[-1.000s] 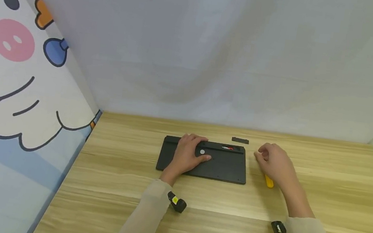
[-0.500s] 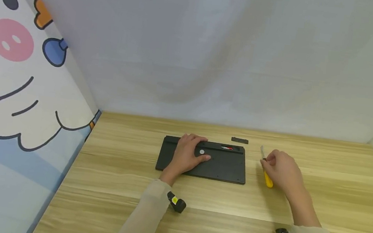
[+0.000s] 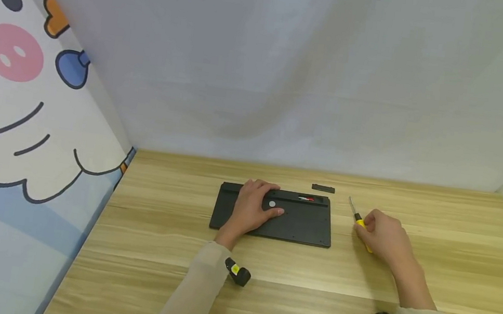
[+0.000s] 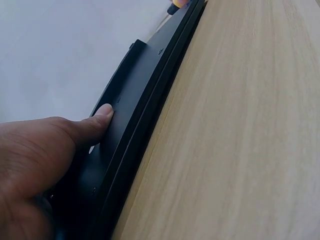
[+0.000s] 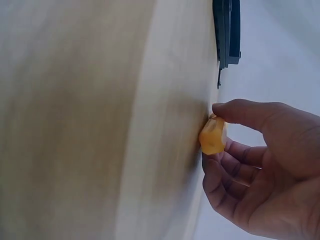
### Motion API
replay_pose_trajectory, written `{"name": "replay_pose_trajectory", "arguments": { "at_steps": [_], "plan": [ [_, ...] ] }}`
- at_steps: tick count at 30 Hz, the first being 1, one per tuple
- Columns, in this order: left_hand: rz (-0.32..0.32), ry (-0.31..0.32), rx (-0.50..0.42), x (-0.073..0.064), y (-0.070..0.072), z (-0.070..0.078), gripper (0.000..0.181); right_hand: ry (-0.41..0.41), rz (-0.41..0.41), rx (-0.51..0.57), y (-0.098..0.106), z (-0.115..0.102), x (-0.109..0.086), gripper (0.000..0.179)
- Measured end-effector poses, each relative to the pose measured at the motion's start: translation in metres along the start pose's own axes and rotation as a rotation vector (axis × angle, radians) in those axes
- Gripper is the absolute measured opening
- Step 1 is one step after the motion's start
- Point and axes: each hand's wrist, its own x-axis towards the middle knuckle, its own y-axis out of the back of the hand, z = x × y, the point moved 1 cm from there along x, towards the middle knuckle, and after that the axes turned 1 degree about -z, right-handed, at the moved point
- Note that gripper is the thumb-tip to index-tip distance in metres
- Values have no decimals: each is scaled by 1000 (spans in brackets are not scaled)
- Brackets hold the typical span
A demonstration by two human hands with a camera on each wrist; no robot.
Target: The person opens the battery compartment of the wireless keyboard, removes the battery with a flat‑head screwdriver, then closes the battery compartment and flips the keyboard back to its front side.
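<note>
A dark keyboard (image 3: 299,226) lies face down on the wooden table, an uncovered battery slot (image 3: 312,199) at its far right showing something red and white inside. Across its left half rests my left hand (image 3: 252,209), thumb spread flat against the underside and fingers reaching the far edge. In the left wrist view the thumb (image 4: 100,120) presses on the dark surface, while the other fingers are hidden. To the right of the keyboard, my right hand (image 3: 385,236) pinches a yellow-handled screwdriver (image 3: 359,220) between thumb and fingers. Its metal shaft points away and slightly left.
A small dark battery cover (image 3: 323,188) lies behind the keyboard's right end. The table (image 3: 164,251) ends at a pale grey wall (image 3: 326,82), and a cartoon-printed panel (image 3: 44,152) stands on the left. Each sleeve carries a small black camera (image 3: 239,273).
My right hand has moved back toward me and slightly right, its grip now around the screwdriver's yellow handle, with the shaft exposed. My left hand and the keyboard have stayed put.
</note>
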Motion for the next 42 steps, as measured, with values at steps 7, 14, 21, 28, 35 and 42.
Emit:
{"name": "replay_pose_trajectory", "arguments": {
  "at_steps": [7, 14, 21, 28, 35, 42],
  "plan": [
    [-5, 0, -9, -1, -1, -1, 59, 5, 14, 7, 1, 1, -1, 36],
    [-2, 3, -4, 1, -2, -3, 60, 48, 73, 15, 0, 5, 3, 33],
    [6, -4, 5, 1, -4, -4, 59, 59, 74, 49, 5, 6, 5, 31],
    [-1, 3, -6, 1, -3, -4, 59, 102, 78, 69, 9, 4, 7, 33],
    [-1, -2, -6, 0, -1, -2, 58, 84, 54, 87, 14, 3, 12, 39],
    [3, -9, -5, 0, 0, 0, 58, 85, 20, 113, 16, 3, 16, 40]
  ]
}}
